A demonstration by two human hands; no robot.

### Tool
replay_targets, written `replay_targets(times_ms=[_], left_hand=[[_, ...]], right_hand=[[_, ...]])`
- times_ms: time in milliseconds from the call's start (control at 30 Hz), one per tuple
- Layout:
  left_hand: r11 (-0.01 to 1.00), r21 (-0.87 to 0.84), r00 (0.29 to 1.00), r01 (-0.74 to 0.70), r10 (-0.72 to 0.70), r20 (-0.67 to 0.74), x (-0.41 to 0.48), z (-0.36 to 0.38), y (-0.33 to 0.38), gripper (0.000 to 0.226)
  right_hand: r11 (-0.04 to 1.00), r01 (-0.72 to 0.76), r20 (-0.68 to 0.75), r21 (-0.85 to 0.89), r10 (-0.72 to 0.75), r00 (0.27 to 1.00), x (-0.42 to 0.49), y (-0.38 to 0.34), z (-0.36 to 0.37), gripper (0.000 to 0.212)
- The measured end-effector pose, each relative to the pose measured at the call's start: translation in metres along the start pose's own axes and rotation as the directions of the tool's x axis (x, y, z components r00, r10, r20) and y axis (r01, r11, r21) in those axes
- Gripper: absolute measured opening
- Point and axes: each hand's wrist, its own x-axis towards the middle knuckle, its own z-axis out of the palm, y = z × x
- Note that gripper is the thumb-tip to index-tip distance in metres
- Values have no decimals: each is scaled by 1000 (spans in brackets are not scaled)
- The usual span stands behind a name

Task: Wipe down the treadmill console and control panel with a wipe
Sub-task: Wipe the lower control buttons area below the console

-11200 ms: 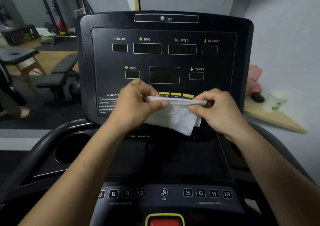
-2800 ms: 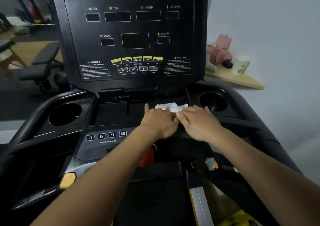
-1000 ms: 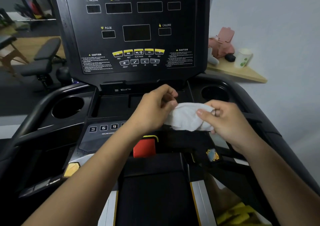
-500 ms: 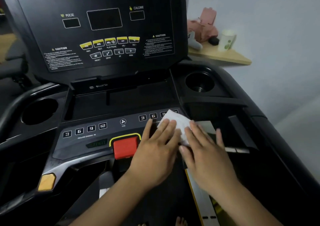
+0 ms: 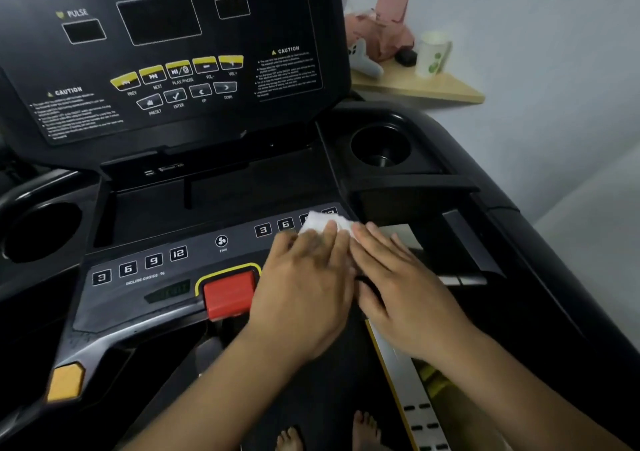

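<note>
Nearest the camera, two bare feet (image 5: pixel 367 430) on the dark belt, beside a pale perforated side rail (image 5: pixel 405 374). Above these, two bare forearms reaching forward side by side, the left hand (image 5: pixel 304 288) and right hand (image 5: pixel 398 284) both palm-down, fingers (image 5: pixel 330 236) extended flat and close together, pressing one white, soft, crumpled wipe (image 5: pixel 323 221) onto the smooth, sloped control panel (image 5: pixel 138 298); only the wipe's far edge visible past the fingertips, covering part of the right-hand row of square number keys. Just left of the hands, one blocky red stop button (image 5: pixel 228 293) in a yellow outline, and at the lower left one orange hexagonal tab (image 5: pixel 65 381). Beyond the panel, two round, deep cup holders (image 5: pixel 379 146), one on each side. Farther back, the upright glossy black console (image 5: pixel 173 52) with yellow keys and dark rectangular displays. Farthest right, a wooden shelf (image 5: pixel 446 89) carrying one white paper cup (image 5: pixel 433 54) and pink items (image 5: pixel 384 28).
</note>
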Motion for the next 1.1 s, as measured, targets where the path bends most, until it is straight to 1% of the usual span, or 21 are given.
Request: replay_targets(times_ms=[100, 200, 267, 367, 467, 533, 600, 633, 733, 833, 900, 967, 1033, 1100], left_hand=[[996, -94, 1000, -7, 8, 5, -21, 4, 25, 50], [991, -126, 999, -40, 38, -15, -24, 11, 40, 51], [988, -135, 997, -71, 70, -16, -20, 15, 40, 53], [981, -165, 995, -101, 97, -27, -11, 20, 25, 48], [981, -144, 992, -128, 126, -21, -8, 22, 7, 50], [990, -99, 995, -99, 100, 1, -8, 23, 0, 54], [998, -60, 999, -34, 35, 20, -5, 19, 3, 58], [999, -54, 1000, 0, 1, 25, -4, 16, 8, 59], [996, -49, 996, 75, -73, 46, -13, 11, 24, 61], [992, -69, 994, 101, -97, 53, -29, 13, 32, 64], [994, -64, 996, 87, -86, 12, -25, 17, 30, 64], [998, -52, 999, 41, -42, -21, -14, 20, 26, 64], [999, -53, 1000, 2, -3, -6, -3, 22, 21, 65], [997, -73, 1000, -6, 6, -13, -5, 25, 20, 65]], right_hand=[[996, -57, -62, 67, 61, 996, -47, 2, 14, 57], [989, -60, -85, 136, 72, 994, -72, 6, 24, 58], [988, -70, -79, 135, 81, 994, -67, 6, 25, 57], [986, -101, -74, 131, 111, 991, -41, 2, 19, 59], [983, -91, -44, 159, 99, 994, -16, -2, 11, 62], [980, -85, -16, 179, 89, 996, 1, -3, 7, 64], [964, -105, 6, 243, 106, 994, 13, -4, 3, 62], [963, -109, 6, 246, 111, 994, 14, -3, 2, 61], [983, -96, -58, 158, 106, 993, -9, 1, 7, 60], [986, -98, -81, 137, 110, 991, -42, 0, 18, 58], [982, -123, -63, 144, 133, 989, -39, 1, 19, 61], [974, -163, -30, 155, 170, 985, -19, 2, 15, 64], [979, -166, -25, 120, 170, 985, 2, 3, 10, 67], [985, -158, -12, 66, 159, 987, 5, 1, 8, 70]])
